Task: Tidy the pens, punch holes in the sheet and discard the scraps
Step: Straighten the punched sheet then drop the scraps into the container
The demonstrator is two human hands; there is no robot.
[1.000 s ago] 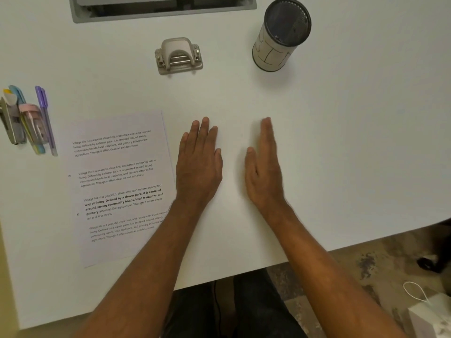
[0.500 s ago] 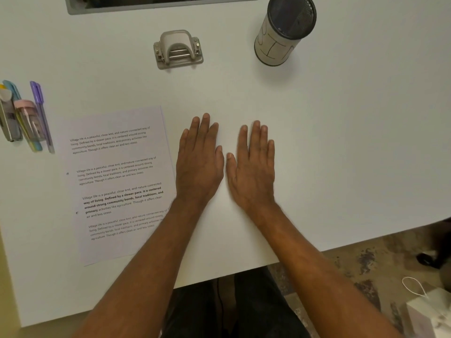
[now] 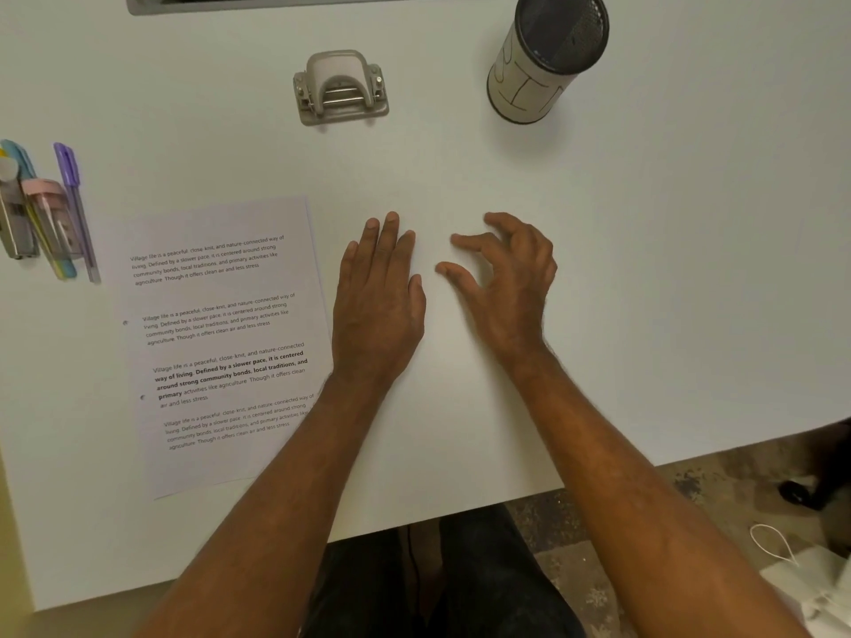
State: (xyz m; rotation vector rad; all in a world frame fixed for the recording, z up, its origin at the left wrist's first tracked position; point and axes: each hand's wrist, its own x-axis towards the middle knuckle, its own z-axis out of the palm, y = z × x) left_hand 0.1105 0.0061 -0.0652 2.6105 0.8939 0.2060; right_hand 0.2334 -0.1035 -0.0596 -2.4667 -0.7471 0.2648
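Lifting off the table now, our right hand (image 3: 511, 278) has gone from flat to loosely curled, fingers hooked, gripping nothing; our left hand (image 3: 377, 306) stays flat, palm down, just beside the sheet (image 3: 221, 343). Nothing is tidied yet, we judge. Further left lie the pens (image 3: 50, 214), bunched near the table (image 3: 667, 269) edge. Beyond sit the hole punch (image 3: 340, 89) and the cup (image 3: 539, 62), upright. Best we gather all the pens together, then drop them tips-down in the cup.
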